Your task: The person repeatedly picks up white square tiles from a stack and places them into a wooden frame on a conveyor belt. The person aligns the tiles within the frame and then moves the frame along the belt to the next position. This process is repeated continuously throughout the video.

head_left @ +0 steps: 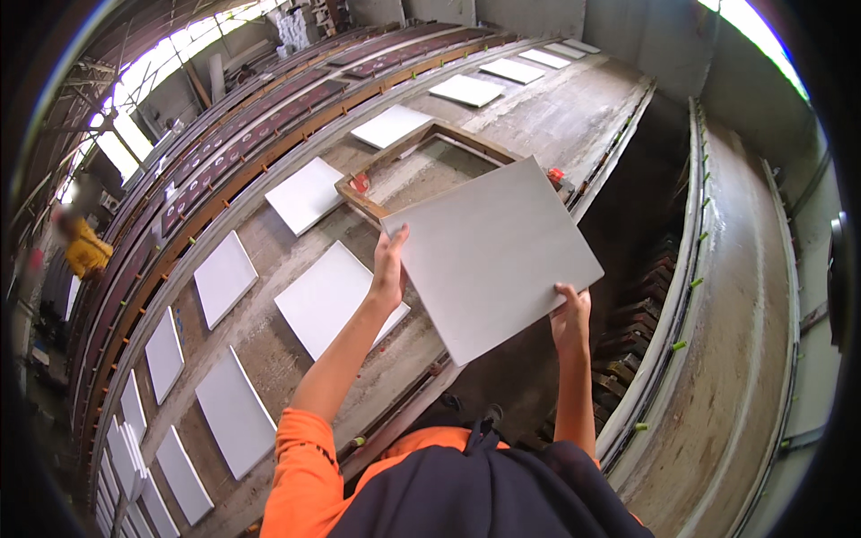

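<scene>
Between my two hands I hold up a square white panel (pixel 498 260), tilted, with its flat face toward me. My left hand (pixel 391 264) grips its left edge near the upper left corner, fingers out of sight behind it. At the lower right edge my right hand (pixel 571 314) pinches it, thumb on the front face. Behind the panel a wooden frame (pixel 368 202) with red pieces at its corners lies on the long worktable (pixel 574 99); the panel hides part of it. A similar white panel (pixel 327 296) lies flat on the table below my left wrist.
More white panels (pixel 305 195) lie in rows along the table, with several stacked (pixel 130 457) at the lower left. A second long table (pixel 717 314) runs along the right, past a dark gap. Far left, a person in yellow (pixel 87 247) stands beyond racks of dark patterned strips (pixel 215 170).
</scene>
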Demonstrator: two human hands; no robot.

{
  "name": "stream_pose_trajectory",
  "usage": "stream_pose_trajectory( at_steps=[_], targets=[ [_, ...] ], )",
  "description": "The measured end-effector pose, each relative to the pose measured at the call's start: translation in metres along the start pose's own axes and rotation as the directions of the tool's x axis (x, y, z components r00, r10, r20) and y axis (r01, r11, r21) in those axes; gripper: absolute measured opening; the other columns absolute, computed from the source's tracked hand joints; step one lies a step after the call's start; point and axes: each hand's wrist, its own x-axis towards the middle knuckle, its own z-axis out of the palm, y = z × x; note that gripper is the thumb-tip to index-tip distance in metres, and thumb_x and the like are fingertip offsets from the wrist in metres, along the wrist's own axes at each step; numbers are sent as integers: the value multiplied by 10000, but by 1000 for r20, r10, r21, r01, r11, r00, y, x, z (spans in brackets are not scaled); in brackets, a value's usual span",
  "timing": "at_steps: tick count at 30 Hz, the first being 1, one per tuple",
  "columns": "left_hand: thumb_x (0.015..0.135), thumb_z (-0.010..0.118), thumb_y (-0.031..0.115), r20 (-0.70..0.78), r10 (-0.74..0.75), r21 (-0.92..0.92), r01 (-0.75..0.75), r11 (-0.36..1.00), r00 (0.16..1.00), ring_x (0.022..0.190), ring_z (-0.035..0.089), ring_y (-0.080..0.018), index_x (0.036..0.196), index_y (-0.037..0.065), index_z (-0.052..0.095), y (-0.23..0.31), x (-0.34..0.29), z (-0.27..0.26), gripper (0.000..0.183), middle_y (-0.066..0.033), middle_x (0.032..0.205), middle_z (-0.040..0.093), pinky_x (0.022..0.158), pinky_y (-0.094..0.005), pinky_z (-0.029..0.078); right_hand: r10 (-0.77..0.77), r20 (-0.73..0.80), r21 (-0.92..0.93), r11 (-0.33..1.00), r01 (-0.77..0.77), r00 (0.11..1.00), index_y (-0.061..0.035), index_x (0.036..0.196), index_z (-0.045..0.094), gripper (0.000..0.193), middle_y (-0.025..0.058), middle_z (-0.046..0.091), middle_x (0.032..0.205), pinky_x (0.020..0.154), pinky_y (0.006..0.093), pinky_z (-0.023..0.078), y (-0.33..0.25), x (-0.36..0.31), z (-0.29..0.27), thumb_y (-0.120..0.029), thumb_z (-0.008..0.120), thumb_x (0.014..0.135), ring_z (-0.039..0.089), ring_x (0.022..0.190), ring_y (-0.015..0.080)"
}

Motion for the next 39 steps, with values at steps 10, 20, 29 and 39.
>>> stream_pose_trajectory(
  at_steps=[10, 20, 29, 39],
  targets=[
    [845, 579, 242, -181, 150, 125, -128, 984, 972, 1019, 456, -149, 1167, 65, 404, -32, 92, 67, 407, -79, 1087, 479, 889, -287, 361, 7, 22, 23, 1000, -7, 1000, 2, 1196, 348, 423, 115, 479, 1112, 888, 328, 436, -21, 170, 1, -29, 549, 825, 495, 1017, 190],
    [861, 570, 184, -344, 405, 328, -296, 897, 847, 917, 490, -116, 1085, 72, 414, -55, 148, 35, 295, -56, 1022, 484, 821, -271, 420, 147, 92, -409, 907, -97, 985, -59, 1378, 190, 582, 160, 430, 1250, 910, 348, 388, 3, 286, 109, -135, 507, 896, 470, 1088, 237],
    [899, 508, 151, -332, 467, 695, -122, 708, 820, 654, 539, -121, 1040, 32, 464, -63, 139, 22, 190, -56, 744, 561, 614, -271, 449, 298, 524, -455, 890, -34, 798, -111, 1402, 215, 579, 174, 500, 1190, 864, 324, 437, 65, 417, 147, -70, 490, 894, 516, 1044, 207],
    [881, 495, 105, -301, 499, 953, 236, 191, 813, 1141, 462, -252, 1083, 45, 549, -102, 100, 22, 217, -99, 1069, 590, 954, -385, 385, 587, 619, -689, 725, 2, 522, -88, 1399, 265, 576, 121, 538, 1181, 822, 268, 448, 133, 442, 131, -86, 514, 879, 560, 966, 156]
  ],
)
